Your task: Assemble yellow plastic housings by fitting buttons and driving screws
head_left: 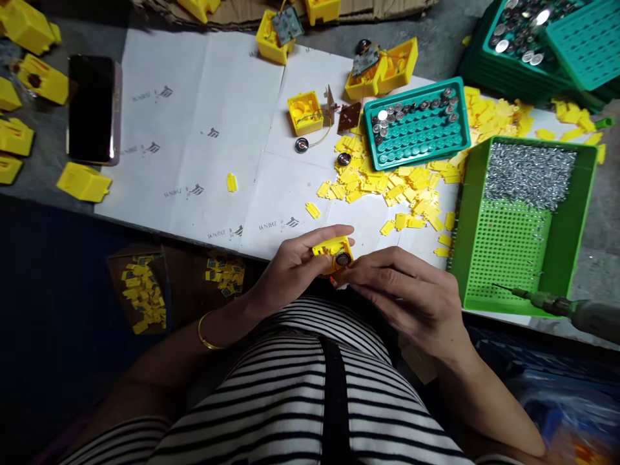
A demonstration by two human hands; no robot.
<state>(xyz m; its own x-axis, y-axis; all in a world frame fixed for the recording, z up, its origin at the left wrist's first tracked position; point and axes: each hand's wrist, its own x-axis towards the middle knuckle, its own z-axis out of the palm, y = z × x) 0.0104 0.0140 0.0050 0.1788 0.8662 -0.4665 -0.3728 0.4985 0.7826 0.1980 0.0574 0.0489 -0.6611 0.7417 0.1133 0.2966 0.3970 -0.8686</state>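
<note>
My left hand [295,265] grips a small yellow plastic housing [332,246] just past the table's near edge, its open side facing up. Inside the housing sits a round dark speaker [342,259] with some wiring. My right hand [411,290] is closed at the housing's lower right corner, fingertips pinched together; a bit of orange-red shows by them, too small to name. On the white sheet beyond lies another yellow housing [305,112], wired to brown circuit boards [349,117] and a loose speaker [301,145].
A teal tray [416,159] of round metal parts stands among scattered yellow plastic pieces [411,187]. On the right, a green basket [526,294] holds many screws [527,171], with an electric screwdriver [571,307] over its near rim. A phone [92,110] lies left, near more yellow housings [84,182].
</note>
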